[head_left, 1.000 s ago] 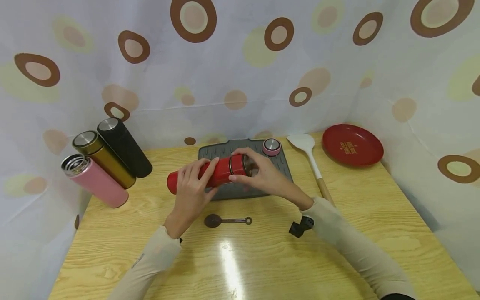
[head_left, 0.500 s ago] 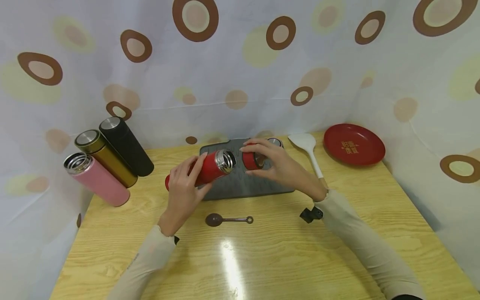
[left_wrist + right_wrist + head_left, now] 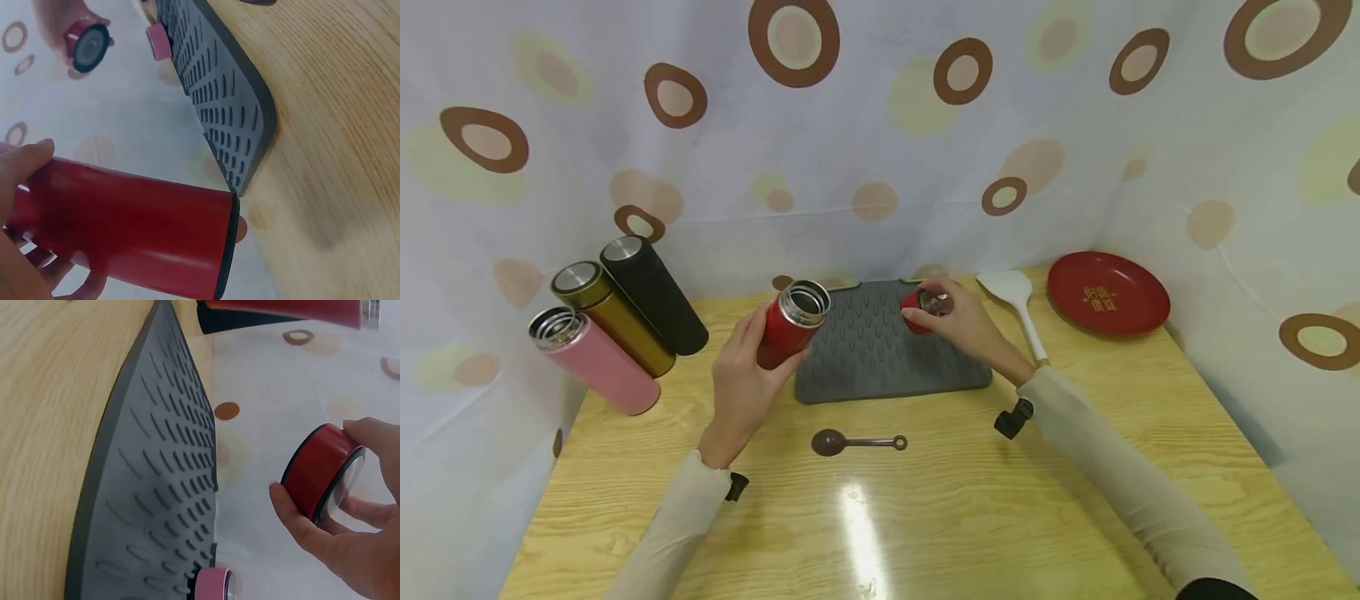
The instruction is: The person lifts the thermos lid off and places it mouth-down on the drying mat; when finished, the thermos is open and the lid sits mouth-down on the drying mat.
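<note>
Head view. Left hand (image 3: 741, 382) wrapped round the red bottle (image 3: 784, 335), which tilts, steel mouth uppermost and uncovered, near the left end of the mat (image 3: 872, 354). Right hand (image 3: 964, 320) grips the red lid (image 3: 912, 311) over the mat's right half, apart from the bottle. Pink bottle (image 3: 604, 368) stands lidless at far left; spoon (image 3: 829, 442) on the surface (image 3: 940, 517) before the mat. My reading: opening step, lid off, both parts in hand. Next move probably calls for setting the lid down gently, bottle mouth kept up.

Left wrist view. Shows the bottle's dark-edged base, hidden from the head camera. Also the red lid's dark-rimmed face, likely its underside, and the pink lid (image 3: 160, 42) on the mat, which the head view loses behind the right hand.

Right wrist view. Clearest on the grip: thumb and fingers about the lid's wall, shiny face palmward. Mat beside the pink lid looks free enough for another. Bottle only a slice; contents, cannot tell.
</note>
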Motion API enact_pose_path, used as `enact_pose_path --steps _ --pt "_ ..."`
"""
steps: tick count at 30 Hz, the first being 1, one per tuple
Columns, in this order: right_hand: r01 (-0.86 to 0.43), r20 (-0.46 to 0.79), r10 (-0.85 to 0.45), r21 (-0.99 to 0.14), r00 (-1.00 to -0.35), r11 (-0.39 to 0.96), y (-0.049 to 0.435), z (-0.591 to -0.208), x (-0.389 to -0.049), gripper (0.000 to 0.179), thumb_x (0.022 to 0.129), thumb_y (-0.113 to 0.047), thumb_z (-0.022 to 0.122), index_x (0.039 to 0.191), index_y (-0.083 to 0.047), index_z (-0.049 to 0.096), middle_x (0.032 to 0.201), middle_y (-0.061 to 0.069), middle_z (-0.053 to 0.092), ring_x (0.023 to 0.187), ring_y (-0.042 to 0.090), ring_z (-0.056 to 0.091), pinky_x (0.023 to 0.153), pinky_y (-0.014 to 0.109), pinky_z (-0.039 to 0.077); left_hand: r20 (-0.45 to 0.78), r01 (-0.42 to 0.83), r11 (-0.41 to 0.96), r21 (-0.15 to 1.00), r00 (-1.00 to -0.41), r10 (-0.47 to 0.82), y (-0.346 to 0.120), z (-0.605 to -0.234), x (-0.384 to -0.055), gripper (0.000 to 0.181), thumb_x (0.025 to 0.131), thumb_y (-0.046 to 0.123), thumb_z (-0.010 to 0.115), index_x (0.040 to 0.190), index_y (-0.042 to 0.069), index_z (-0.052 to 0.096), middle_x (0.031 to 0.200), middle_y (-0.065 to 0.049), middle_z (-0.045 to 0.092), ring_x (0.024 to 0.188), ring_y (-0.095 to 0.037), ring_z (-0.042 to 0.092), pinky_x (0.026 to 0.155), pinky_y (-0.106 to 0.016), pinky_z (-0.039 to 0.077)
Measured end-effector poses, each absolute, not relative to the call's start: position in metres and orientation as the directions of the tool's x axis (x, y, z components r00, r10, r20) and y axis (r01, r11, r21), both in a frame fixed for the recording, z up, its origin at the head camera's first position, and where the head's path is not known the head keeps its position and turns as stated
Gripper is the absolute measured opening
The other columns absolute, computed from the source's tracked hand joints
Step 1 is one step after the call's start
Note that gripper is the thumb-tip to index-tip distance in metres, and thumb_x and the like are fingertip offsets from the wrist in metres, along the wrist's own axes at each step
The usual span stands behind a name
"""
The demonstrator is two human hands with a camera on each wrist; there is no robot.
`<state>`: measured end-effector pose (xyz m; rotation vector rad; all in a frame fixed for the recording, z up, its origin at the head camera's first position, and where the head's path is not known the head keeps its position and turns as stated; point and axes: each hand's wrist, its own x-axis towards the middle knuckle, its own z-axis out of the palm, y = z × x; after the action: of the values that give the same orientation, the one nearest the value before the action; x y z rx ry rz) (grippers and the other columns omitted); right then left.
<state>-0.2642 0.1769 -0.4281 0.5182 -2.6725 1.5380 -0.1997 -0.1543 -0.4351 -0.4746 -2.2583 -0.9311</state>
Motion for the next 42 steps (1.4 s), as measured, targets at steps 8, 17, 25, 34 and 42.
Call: enact_pose_path --steps 8,17,25,34,42 --pt "-0.475 0.348 -0.326 -0.698 -0.879 0.536 0.187 -0.442 -0.301 0.048 0.093 -0.015 0.081 0.136 -0.002 0.064 0.124 0.020 0.065 0.108 0.035 0.062 0.091 0.051 0.052 0.606 0.433 0.668 0.606 -0.795 -0.034 -0.183 -0.433 -0.202 0.078 0.083 0.016 0.090 0.150 0.003 0.053 0.138 -0.023 0.060 0.127 -0.040 0.060 0.102 -0.061 0.053" --pt "-0.443 0.297 -0.328 -0.606 -0.897 0.661 0.187 -0.457 -0.324 0.059 0.094 -0.016 0.081 0.147 -0.003 0.057 0.141 0.026 0.053 0.128 0.042 0.052 0.101 0.057 0.051 0.570 0.326 0.657 0.680 -0.799 -0.193 -0.217 -0.435 -0.207 0.077 0.085 0.018 0.089 0.151 0.001 0.051 0.134 -0.026 0.057 0.126 -0.036 0.060 0.099 -0.060 0.055" --pt "-0.513 0.242 -0.455 -0.493 -0.857 0.703 0.175 -0.472 -0.336 0.062 0.092 -0.018 0.082 0.145 0.000 0.058 0.136 0.023 0.058 0.121 0.038 0.057 0.098 0.053 0.051 0.546 0.219 0.668 0.711 -0.771 -0.328 -0.237 -0.443 -0.207 0.077 0.087 0.021 0.087 0.149 -0.004 0.051 0.129 -0.028 0.060 0.117 -0.038 0.060 0.095 -0.054 0.052" --pt "-0.488 0.069 -0.506 -0.401 -0.860 0.775 0.164 -0.476 -0.344 0.066 0.095 -0.023 0.078 0.150 0.003 0.052 0.141 0.023 0.057 0.122 0.036 0.062 0.102 0.050 0.053 0.525 0.177 0.630 0.757 -0.739 -0.423 -0.249 -0.449 -0.204 0.076 0.087 0.022 0.087 0.149 -0.005 0.050 0.134 -0.029 0.058 0.125 -0.041 0.056 0.106 -0.058 0.047" --pt "-0.473 -0.032 -0.509 -0.326 -0.860 0.819 0.157 -0.468 -0.348 0.064 0.098 -0.025 0.075 0.151 0.002 0.050 0.141 0.024 0.058 0.124 0.037 0.061 0.102 0.049 0.052 0.525 0.165 0.627 0.762 -0.724 -0.447 -0.255 -0.454 -0.207 0.075 0.087 0.018 0.086 0.147 -0.008 0.049 0.132 -0.031 0.057 0.125 -0.043 0.056 0.107 -0.060 0.047"
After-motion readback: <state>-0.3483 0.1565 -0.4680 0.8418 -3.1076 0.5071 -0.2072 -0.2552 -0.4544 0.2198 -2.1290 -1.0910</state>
